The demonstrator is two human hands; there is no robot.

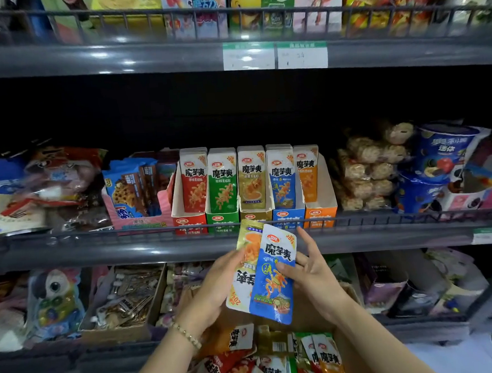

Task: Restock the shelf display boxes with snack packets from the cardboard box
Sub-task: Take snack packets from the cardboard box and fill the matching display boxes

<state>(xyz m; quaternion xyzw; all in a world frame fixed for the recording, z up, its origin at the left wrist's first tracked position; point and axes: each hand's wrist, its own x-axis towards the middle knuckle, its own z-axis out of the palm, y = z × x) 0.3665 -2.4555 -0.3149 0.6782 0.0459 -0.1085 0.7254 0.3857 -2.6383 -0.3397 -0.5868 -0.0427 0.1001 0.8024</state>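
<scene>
Between my hands, below the middle shelf rail, are two snack packets: a blue packet [274, 277] in front and a gold packet [244, 262] upside down behind it. My left hand [217, 287] holds the gold packet from the left. My right hand [309, 272] pinches the blue packet with its thumb, the other fingers spread. Five display boxes stand on the middle shelf: red [189, 219], green [223, 218], gold [255, 214], blue [288, 214], orange [319, 211], each with packets upright. The cardboard box [349, 354] below holds several mixed packets.
A black wire rail [126, 234] runs along the shelf front. A pink cookie box [134, 194] stands left of the display boxes, round biscuit packs [368, 166] and blue cups [440, 155] right. An upper shelf [142, 56] overhangs. The lower shelf holds toys and boxes.
</scene>
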